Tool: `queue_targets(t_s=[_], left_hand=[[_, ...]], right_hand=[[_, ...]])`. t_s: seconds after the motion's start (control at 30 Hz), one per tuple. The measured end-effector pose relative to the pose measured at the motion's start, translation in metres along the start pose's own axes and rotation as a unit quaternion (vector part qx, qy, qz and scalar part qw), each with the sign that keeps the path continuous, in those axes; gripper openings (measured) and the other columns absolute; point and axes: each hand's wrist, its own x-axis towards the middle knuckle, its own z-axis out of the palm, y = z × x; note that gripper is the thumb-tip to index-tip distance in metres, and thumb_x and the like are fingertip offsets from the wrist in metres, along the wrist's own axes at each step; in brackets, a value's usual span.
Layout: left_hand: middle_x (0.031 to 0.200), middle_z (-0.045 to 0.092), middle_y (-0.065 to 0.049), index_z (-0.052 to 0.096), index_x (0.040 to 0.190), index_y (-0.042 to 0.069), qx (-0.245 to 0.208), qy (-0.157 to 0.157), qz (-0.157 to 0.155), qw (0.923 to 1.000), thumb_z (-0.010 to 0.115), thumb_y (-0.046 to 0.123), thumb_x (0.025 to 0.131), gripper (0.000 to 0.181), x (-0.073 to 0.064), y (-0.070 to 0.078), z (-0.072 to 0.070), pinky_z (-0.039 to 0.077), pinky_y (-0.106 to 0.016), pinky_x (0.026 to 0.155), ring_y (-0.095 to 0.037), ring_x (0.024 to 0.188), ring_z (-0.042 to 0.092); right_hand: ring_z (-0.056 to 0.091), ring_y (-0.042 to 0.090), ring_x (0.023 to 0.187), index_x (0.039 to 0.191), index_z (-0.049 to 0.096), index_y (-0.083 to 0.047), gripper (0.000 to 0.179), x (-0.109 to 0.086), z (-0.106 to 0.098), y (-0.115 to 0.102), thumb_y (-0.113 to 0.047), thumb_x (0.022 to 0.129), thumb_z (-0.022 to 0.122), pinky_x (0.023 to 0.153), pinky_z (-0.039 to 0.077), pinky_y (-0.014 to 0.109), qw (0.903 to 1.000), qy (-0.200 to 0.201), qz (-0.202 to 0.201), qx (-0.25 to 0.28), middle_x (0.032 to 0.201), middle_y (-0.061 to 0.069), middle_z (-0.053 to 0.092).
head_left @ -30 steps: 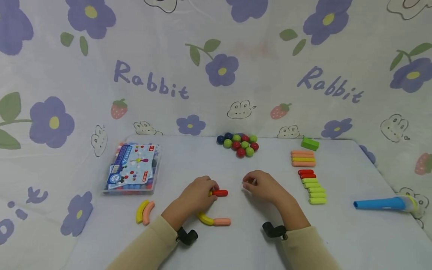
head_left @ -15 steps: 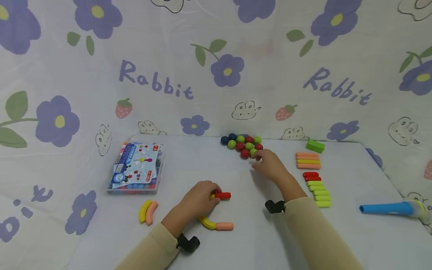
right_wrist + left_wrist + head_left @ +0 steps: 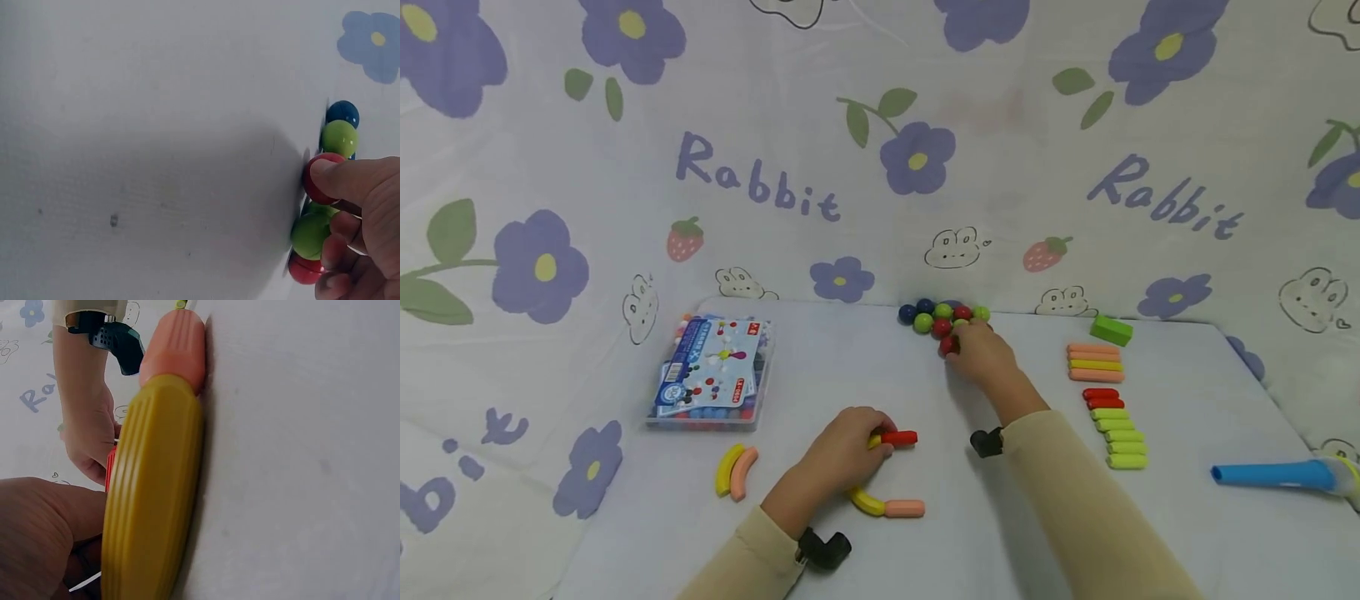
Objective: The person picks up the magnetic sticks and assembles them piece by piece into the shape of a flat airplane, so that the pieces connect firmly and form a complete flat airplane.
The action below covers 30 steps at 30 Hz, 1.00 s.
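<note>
In the head view my left hand (image 3: 850,446) holds a yellow curved piece joined to a red stick (image 3: 901,437), which points right from the fingers. Just below that hand, a second yellow curved piece (image 3: 868,502) lies joined to a salmon stick (image 3: 905,508); both loom large in the left wrist view. My right hand (image 3: 988,358) reaches to the cluster of balls at the table's back. Its thumb lies on a red ball (image 3: 319,192) at the near edge, with a finger behind it. A green ball (image 3: 310,236) and another red ball sit beside the curled fingers.
At left stands a clear box (image 3: 707,423) with a printed card, and a curved yellow piece (image 3: 727,471) beside a curved salmon one (image 3: 743,473). Rightward lie rows of salmon, red and light green sticks (image 3: 1126,447), a green block (image 3: 1111,330) and a blue tapered tube (image 3: 1273,474).
My right hand has moved away from me to the balls, and its thumb and finger have taken hold of a red one. The left hand keeps its grip in nearly the same spot.
</note>
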Motion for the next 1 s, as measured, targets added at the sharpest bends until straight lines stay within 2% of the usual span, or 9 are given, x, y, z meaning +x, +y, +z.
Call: queue_targets(t_s=[0.2,0.4,0.57,0.77,1.0], left_hand=[[0.117,0.074,0.0,0.077,0.123,0.014,0.004,0.0,0.002,1.0,0.079,0.022,0.102,0.022,0.001,0.002,0.001,0.057,-0.04,0.101,-0.016,0.104,0.063],[0.115,0.073,0.001,0.077,0.122,0.015,0.002,-0.001,0.003,1.0,0.079,0.023,0.102,0.022,0.002,0.001,0.002,0.057,-0.04,0.1,-0.016,0.103,0.062],[0.114,0.073,0.002,0.077,0.122,0.016,0.008,0.003,0.006,0.9999,0.079,0.023,0.102,0.021,0.003,0.0,0.004,0.057,-0.039,0.1,-0.016,0.102,0.062],[0.115,0.073,0.001,0.077,0.123,0.015,0.014,0.003,0.001,0.9999,0.079,0.024,0.102,0.022,0.003,-0.001,0.004,0.057,-0.04,0.102,-0.016,0.103,0.062],[0.117,0.074,0.0,0.077,0.124,0.016,0.015,0.002,-0.001,0.9999,0.079,0.024,0.102,0.023,0.003,-0.002,0.004,0.058,-0.043,0.104,-0.019,0.106,0.063]], right_hand=[[0.06,0.031,0.12,0.142,0.067,-0.008,0.047,-0.003,0.002,-0.006,-0.028,0.1,0.079,0.105,0.059,0.053,0.9998,-0.015,-0.013,-0.01,0.129,0.013,0.066],[0.063,0.029,0.114,0.142,0.067,-0.011,0.047,-0.02,0.002,-0.011,-0.027,0.1,0.08,0.1,0.059,0.05,0.999,-0.033,-0.018,0.026,0.12,0.011,0.07],[0.063,0.028,0.106,0.135,0.069,-0.008,0.04,-0.04,0.007,-0.006,-0.023,0.1,0.079,0.099,0.058,0.048,0.9974,-0.034,-0.038,0.052,0.114,0.009,0.07],[0.064,0.026,0.111,0.134,0.069,-0.008,0.041,-0.066,0.014,0.0,-0.023,0.098,0.081,0.104,0.058,0.049,0.9952,-0.04,-0.045,0.077,0.12,0.009,0.071],[0.062,0.023,0.112,0.133,0.07,-0.01,0.041,-0.101,0.016,-0.004,-0.021,0.097,0.084,0.103,0.06,0.047,0.9911,-0.064,-0.056,0.102,0.12,0.005,0.069]])
